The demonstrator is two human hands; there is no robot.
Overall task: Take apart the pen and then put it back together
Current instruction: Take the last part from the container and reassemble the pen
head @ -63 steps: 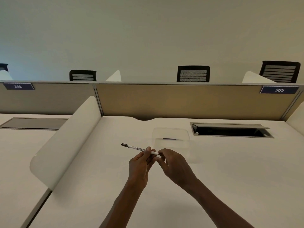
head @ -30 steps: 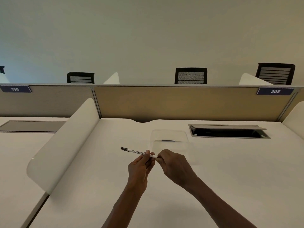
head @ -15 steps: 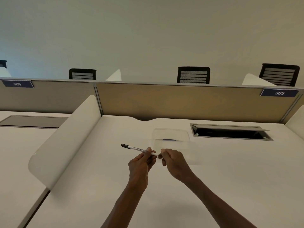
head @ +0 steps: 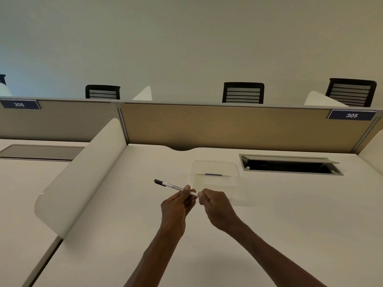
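Gripping the white pen (head: 176, 187) mid-barrel in my left hand (head: 176, 208) at frame centre, I close my right hand (head: 215, 206) on its near end, probably to pull it apart, above the desk (head: 290, 214), a clear container (head: 215, 172) just beyond.

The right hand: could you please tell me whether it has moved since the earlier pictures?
Yes, slightly. The right hand has closed into a fist at the pen's near end, staying just short of the clear container.
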